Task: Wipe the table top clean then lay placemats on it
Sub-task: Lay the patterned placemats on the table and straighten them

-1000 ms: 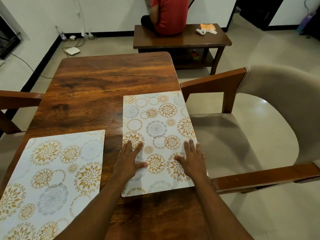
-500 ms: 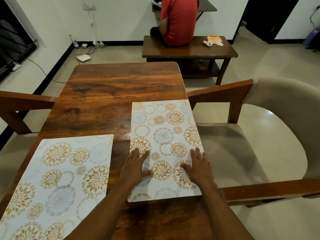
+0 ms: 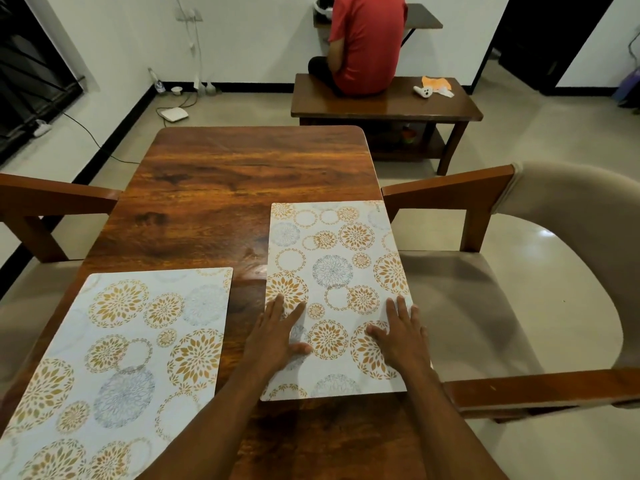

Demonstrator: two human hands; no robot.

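Hardly anything has moved since the earlier frames: only the view has lifted to show more of the room, and both hands stay pressed on the same mat. The right placemat (image 3: 336, 258) lies on the table (image 3: 225, 188) along its right edge, long axis running straight away from the person. Its near half is under the palms and the rest stretches out ahead of the fingertips. The left hand (image 3: 277, 336) sits by the mat's left edge and the right hand (image 3: 398, 336) by its right edge, so both are equally close. The fingers (image 3: 277, 306) of each hand are straight and slightly spread, thumbs turned inward toward each other, flat on the surface and gripping nothing. The mat's right edge looks level with the table edge beside the chair (image 3: 571, 237), so any nudge should probably go leftward. The left placemat (image 3: 117, 341) lies untouched at the near left corner, apart from the other
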